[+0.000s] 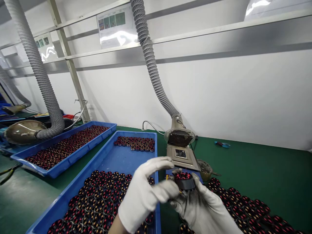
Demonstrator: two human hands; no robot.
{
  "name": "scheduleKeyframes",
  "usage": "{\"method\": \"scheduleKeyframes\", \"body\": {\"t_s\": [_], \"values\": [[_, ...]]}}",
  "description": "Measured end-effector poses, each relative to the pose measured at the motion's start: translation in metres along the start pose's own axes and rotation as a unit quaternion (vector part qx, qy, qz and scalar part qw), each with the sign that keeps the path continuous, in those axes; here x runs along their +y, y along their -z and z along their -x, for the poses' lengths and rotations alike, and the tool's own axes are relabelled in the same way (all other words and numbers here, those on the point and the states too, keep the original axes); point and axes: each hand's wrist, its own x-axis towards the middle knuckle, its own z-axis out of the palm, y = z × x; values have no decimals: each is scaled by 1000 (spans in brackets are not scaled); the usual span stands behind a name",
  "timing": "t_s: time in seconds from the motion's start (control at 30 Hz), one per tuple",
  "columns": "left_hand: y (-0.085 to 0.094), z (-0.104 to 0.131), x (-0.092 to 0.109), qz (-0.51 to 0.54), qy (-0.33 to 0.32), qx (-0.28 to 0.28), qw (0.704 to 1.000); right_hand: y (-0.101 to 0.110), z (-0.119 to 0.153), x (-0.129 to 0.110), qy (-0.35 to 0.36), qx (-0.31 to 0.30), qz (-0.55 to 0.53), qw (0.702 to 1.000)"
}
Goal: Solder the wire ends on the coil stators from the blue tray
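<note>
Both of my hands wear white gloves. My right hand point(200, 204), its fingertips smudged dark, grips a small round black part point(185, 182) with red pieces showing in its top. Just left of that part is my left hand point(148, 191), thumb and fingers spread apart in a C shape. Its fingertips are close to the part; whether they touch it I cannot tell. Behind the hands stands a solder pot point(181, 154) with a square opening in its metal top. My right hand partly hides the blue base below it.
A blue tray point(159, 214) with many similar round parts lies under my left hand. Another filled blue tray point(55, 174) is further left. Loose round parts point(241, 204) cover the green table at right. A ribbed duct point(153, 65) hangs to a hood. A small bowl point(204, 169) stands beside the pot.
</note>
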Motion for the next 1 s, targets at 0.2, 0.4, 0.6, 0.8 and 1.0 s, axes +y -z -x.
{"method": "scheduleKeyframes", "body": {"t_s": [0.2, 0.4, 0.6, 0.8, 1.0], "values": [[-9, 1, 0, -13, -35, -87, 995, -3, -2, 1, 5, 20, -40, 999], [-11, -4, -14, 153, 0, -2, 988, 0, -1, 8, 6, 25, 7, 1000], [-1, -3, -6, 170, 40, 64, 983, 7, 2, 3, -6, 11, 21, 1000], [-5, -1, 5, 95, 117, -54, 987, 3, 2, 1, 9, 39, 29, 999], [-14, 0, -5, 158, 66, 5, 985, 0, 1, 3, 9, 60, 44, 997]]}}
